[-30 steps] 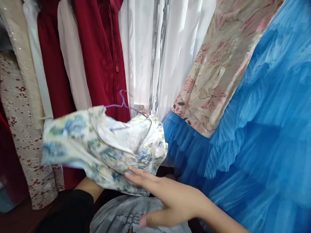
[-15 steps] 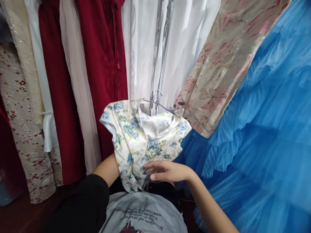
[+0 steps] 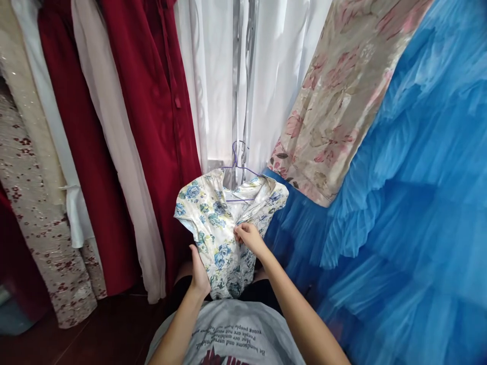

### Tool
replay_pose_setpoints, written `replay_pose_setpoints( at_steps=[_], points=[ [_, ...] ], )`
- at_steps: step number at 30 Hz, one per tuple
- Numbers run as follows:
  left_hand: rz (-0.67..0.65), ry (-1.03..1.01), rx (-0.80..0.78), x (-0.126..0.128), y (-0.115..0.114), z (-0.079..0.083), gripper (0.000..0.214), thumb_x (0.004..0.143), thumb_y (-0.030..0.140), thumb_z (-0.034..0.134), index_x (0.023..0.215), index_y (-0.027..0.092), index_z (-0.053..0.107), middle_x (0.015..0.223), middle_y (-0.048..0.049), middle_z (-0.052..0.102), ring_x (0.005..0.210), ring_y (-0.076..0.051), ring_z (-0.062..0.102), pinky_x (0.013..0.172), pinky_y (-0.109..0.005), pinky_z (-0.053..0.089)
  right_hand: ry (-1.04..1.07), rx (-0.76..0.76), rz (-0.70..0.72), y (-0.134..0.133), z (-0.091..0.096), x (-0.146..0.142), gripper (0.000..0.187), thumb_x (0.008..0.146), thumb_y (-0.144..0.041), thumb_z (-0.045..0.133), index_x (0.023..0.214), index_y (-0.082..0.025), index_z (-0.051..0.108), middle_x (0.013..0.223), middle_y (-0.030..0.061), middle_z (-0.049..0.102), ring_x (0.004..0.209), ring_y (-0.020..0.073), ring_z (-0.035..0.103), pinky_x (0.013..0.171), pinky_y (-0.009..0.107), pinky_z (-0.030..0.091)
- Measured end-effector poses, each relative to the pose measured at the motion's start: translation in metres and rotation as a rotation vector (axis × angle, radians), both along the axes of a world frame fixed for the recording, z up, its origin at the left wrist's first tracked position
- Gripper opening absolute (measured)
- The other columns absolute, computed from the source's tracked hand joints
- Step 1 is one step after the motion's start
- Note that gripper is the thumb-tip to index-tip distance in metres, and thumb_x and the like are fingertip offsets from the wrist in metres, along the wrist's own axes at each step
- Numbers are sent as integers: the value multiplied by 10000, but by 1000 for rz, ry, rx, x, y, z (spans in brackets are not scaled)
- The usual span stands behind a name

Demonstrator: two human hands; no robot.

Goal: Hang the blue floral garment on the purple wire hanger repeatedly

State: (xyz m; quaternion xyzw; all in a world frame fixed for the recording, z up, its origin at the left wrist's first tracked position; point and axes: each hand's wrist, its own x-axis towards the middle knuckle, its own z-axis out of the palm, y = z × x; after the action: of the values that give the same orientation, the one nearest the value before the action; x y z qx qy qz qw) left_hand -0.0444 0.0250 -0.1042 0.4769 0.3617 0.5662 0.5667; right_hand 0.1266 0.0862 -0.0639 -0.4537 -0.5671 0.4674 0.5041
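In the head view a white garment with blue and green flowers (image 3: 220, 253) lies over my lap, leaning away from me. A thin purple wire hanger (image 3: 236, 161) sits inside its shoulders, hook upward. My right hand (image 3: 249, 238) is closed, its fingertips pinching the cloth at the front below the neckline. At the lower left side edge rests my left hand (image 3: 200, 274), palm against the garment. Its thumb points up, apart from the cloth, and its other fingers are hidden behind the fabric.
Dark red dresses (image 3: 148, 126) and a pale pink cloth (image 3: 110, 126) hang at the left. White satin (image 3: 216, 91) hangs straight ahead. At the right are a beige floral garment (image 3: 331, 116) and a wide blue tulle gown (image 3: 429, 203). Dark floor tiles (image 3: 110, 324) show at lower left.
My left hand has come out from behind the garment to its left edge. My right hand has moved up and now pinches the front cloth. The garment is flatter, its hanger more exposed.
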Motion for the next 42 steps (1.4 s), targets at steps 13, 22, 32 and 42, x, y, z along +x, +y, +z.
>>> replay_pose_setpoints(
  at_steps=[13,22,32,42],
  points=[
    [101,870,908,8,20,46,450,966,246,529,1385,405,570,1356,-55,601,1318,-286,528,1144,-484,425,80,97,-95,-54,4,9,247,785,-301,650,573,-190,589,446,-35,520,424,100,380,471,250,267],
    [-15,852,1008,34,37,65,146,1006,203,521,1085,190,643,974,-69,669,908,-204,663,820,-333,529,253,207,-193,-67,0,20,186,793,-356,712,891,-216,639,792,13,674,744,179,626,725,294,499],
    [186,502,1110,42,38,72,113,922,162,672,956,203,772,1091,-83,730,710,-118,656,594,-250,529,49,331,-220,-64,-12,15,282,854,-384,700,704,-210,538,650,-30,539,607,143,482,611,274,391],
    [443,638,1033,51,143,205,91,696,156,853,747,188,786,1315,-89,637,1130,-266,582,1015,-460,495,-61,349,-253,-78,-24,32,311,857,-376,667,653,-217,494,636,-33,491,644,157,469,672,295,394]
  ],
)
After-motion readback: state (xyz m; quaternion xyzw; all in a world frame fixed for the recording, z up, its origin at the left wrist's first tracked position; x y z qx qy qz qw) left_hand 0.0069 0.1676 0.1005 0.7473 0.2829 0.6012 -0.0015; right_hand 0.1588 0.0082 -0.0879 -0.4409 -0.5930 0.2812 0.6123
